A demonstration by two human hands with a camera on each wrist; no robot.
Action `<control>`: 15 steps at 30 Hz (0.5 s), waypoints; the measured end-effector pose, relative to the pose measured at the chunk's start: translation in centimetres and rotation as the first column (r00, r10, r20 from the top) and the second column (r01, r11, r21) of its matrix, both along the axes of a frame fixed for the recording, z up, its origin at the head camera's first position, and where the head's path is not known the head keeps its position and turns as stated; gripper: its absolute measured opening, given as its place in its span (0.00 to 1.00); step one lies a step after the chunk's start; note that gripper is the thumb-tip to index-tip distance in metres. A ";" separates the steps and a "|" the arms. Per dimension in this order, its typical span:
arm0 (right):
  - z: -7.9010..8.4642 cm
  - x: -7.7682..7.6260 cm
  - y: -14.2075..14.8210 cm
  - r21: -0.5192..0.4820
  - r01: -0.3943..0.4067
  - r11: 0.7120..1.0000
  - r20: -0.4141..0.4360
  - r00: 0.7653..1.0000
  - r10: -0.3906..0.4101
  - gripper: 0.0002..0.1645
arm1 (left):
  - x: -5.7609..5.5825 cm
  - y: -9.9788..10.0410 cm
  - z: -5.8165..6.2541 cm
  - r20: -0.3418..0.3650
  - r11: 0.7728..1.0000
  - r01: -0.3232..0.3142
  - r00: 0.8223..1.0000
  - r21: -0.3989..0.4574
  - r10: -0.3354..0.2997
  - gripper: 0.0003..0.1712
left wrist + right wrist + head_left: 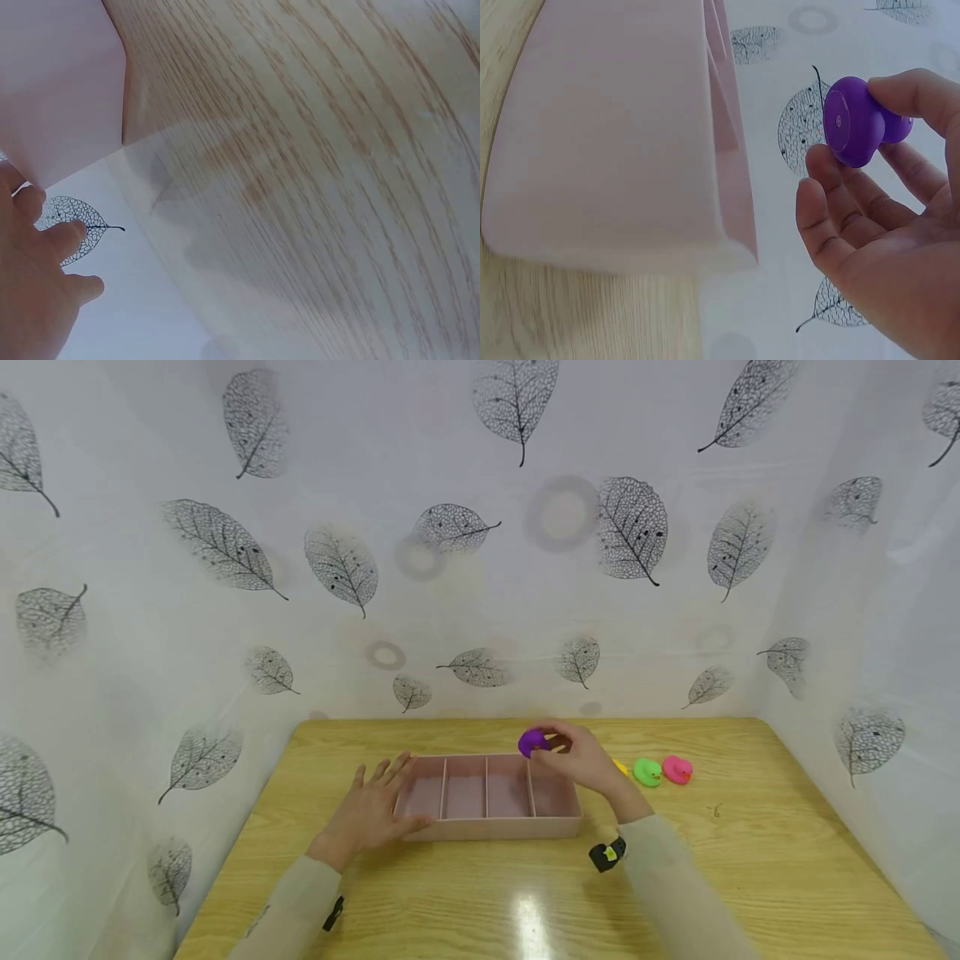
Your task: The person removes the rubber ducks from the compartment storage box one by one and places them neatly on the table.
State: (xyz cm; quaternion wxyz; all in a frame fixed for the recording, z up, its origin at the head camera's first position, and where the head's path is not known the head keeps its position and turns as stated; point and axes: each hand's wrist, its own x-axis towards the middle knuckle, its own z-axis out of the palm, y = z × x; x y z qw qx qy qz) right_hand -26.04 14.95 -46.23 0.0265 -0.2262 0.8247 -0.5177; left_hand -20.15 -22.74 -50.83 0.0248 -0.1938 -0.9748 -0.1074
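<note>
A pink box (pixel 491 829) with several compartments in a row stands on the table. My right hand (pixel 581 762) pinches a purple rubber duck (pixel 532 742) between thumb and fingers, above the back edge of the box toward its right side. The right wrist view shows the duck's flat underside (pixel 843 124) turned toward the box wall (pixel 607 135). My left hand (pixel 369 814) rests at the left end of the box, fingers spread and thumb along the front side. In the left wrist view its fingers (pixel 67 238) lie near the box corner (pixel 60 90).
To the right of the box sit a green duck (pixel 647 772) and a pink duck (pixel 678 769). A yellow thing (pixel 621 767) is mostly hidden behind my right wrist. A leaf-patterned white sheet (pixel 480 602) rises behind the wooden table (pixel 450 893).
</note>
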 end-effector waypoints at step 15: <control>-0.1 0.5 5.0 0.074 0.097 0.993 -0.053 0.994 -0.093 0.26 | -0.3 -0.1 -0.6 -0.009 1.000 0.002 1.000 -0.002 -0.002 0.62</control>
